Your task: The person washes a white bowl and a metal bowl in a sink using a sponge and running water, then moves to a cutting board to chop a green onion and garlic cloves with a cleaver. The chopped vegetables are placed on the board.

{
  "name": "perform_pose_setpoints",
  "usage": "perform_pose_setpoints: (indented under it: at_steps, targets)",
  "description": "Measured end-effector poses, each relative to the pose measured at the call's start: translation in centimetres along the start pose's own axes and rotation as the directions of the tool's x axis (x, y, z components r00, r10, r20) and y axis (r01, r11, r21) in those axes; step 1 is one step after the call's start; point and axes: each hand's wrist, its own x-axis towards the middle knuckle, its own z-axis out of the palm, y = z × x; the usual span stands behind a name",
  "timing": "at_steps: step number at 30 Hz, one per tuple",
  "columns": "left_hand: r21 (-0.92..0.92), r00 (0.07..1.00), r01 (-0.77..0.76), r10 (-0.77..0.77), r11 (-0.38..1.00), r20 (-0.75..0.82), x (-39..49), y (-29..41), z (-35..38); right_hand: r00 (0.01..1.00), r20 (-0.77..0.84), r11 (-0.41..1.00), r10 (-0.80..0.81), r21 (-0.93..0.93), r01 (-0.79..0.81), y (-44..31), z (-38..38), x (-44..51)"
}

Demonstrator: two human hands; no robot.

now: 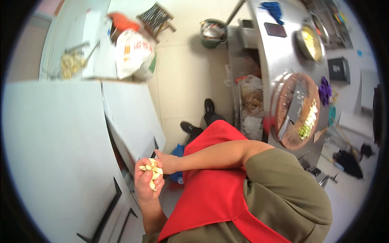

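Observation:
Several peeled garlic cloves (155,173) are clutched in my left hand (149,182), in front of the white cabinet doors. My right hand (168,161) reaches across to the black handle (154,150) of a white door (133,115) that stands slightly ajar; its fingers are partly hidden behind my left hand, so its grip cannot be told. On the steel counter at right, a cleaver (296,104) lies on a round wooden chopping board (282,118) beside a pile of chopped pale-green and white vegetable (308,123).
A metal bowl of yellow pieces (310,44), a phone (275,29) and a blue cloth (273,11) are on the counter (270,54). Ahead on the floor are a bin (211,42) and a folding stool (155,16). A white sack (133,54) stands beyond the cabinet.

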Motion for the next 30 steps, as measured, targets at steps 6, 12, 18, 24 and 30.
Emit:
perform_pose_setpoints:
  at_steps: [6, 12, 18, 24, 30]
  targets:
    - [0.104, 0.973, 0.226, -0.230, 0.969, 0.029, 6.4, 0.4, 7.3, 0.865, -0.474, 0.978, 0.165, 0.193, -0.080, 3.6, -18.4, -12.1]
    - [0.397, 0.893, 0.354, -0.432, 0.847, 0.125, 14.9, -1.4, 18.2, 0.017, -0.993, 0.959, 0.114, 0.105, -0.264, 11.8, -24.5, -32.9]
    - [0.630, 0.740, 0.413, -0.645, 0.658, 0.189, 21.9, -6.4, 26.8, -0.192, -0.805, 0.682, 0.561, 0.582, -0.443, 17.6, -16.5, -40.5]
    - [0.819, 0.535, 0.415, -0.835, 0.396, 0.133, 28.9, -12.4, 32.9, -0.309, -0.729, 0.654, 0.610, 0.684, -0.324, 18.5, -16.9, -36.3]
    - [0.928, 0.375, 0.318, -0.925, 0.193, 0.064, 36.4, -17.4, 37.7, -0.498, -0.544, 0.588, 0.675, 0.805, -0.082, 17.4, -19.0, -36.3]
